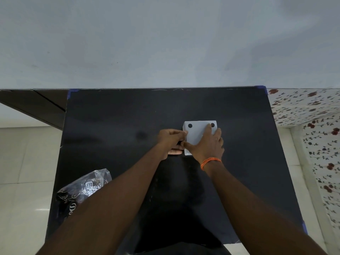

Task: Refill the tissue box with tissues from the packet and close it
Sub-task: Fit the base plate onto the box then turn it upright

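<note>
A white tissue box (pixel 196 132) lies on the black table (pixel 128 115), showing a flat face with two dark round pads at its far corners. My right hand (pixel 209 144), with an orange thread at the wrist, presses flat on top of that face. At the box's left edge my left hand (pixel 170 140) pinches it with the fingertips, near a small dark piece I cannot make out. A crumpled, clear plastic tissue packet (pixel 82 190) with printed lettering lies at the near left of the table, partly behind my left forearm.
A pale wall rises behind the table's far edge. Blue tape marks the table's far corners (pixel 263 89). A dark wooden ledge (pixel 33 103) runs at the far left. Flower-patterned tiles (pixel 312 126) and a pale floor border the right side.
</note>
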